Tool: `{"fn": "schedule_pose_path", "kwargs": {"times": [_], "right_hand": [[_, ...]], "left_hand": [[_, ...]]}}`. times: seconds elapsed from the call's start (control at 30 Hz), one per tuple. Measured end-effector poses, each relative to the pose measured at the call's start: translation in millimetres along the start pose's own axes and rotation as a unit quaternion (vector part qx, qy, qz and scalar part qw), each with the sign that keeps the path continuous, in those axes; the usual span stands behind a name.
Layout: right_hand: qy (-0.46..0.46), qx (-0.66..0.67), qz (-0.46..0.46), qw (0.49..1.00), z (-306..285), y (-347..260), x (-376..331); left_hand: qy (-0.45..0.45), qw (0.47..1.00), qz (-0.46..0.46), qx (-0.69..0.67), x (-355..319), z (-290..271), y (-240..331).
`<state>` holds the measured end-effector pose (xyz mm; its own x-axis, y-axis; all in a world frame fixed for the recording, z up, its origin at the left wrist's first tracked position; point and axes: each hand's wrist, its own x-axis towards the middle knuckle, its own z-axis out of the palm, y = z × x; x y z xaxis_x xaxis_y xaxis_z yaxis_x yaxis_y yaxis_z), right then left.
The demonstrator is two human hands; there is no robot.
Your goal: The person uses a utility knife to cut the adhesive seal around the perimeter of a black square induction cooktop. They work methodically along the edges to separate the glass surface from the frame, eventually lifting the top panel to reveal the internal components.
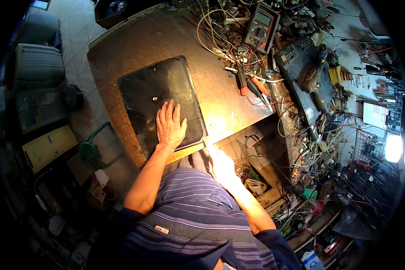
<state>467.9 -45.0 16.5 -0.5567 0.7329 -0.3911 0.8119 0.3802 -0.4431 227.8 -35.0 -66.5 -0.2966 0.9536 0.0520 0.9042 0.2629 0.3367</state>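
Striped shirt (189, 202) foremost, left hand (170, 126) spread on the black panel (148, 87), firm pressure should steady it, right hand (222, 166) beside the desk's (135, 47) near edge, grip unreadable in glare!

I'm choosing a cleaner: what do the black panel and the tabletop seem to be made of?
Black panel: perhaps painted metal or hard plastic; dull, scuffed, with a pale right edge. Tabletop: possibly sheet metal or worn wood; brown, mottled, shiny where light hits. Neither is certain.
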Motion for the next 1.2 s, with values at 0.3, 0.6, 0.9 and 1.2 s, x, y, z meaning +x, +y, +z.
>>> {"fn": "schedule_pose_path", "kwargs": {"times": [0.3,0.6,0.9,1.2], "right_hand": [[-0.003,-0.053,-0.011,0.999,0,0,20],[-0.07,-0.08,0.007,0.994,-31,-17,71],[-0.041,-0.08,-0.037,0.995,-54,-37,132],[-0.115,-0.054,0.011,0.992,-86,-58,205]], "left_hand": [[0.002,1.0,-0.005,0.009,0,-1,0],[-0.031,0.999,-0.016,-0.007,0,-2,1],[-0.024,0.999,-0.018,-0.009,0,-2,-1],[-0.029,0.999,-0.031,-0.017,3,-7,-1]]}}
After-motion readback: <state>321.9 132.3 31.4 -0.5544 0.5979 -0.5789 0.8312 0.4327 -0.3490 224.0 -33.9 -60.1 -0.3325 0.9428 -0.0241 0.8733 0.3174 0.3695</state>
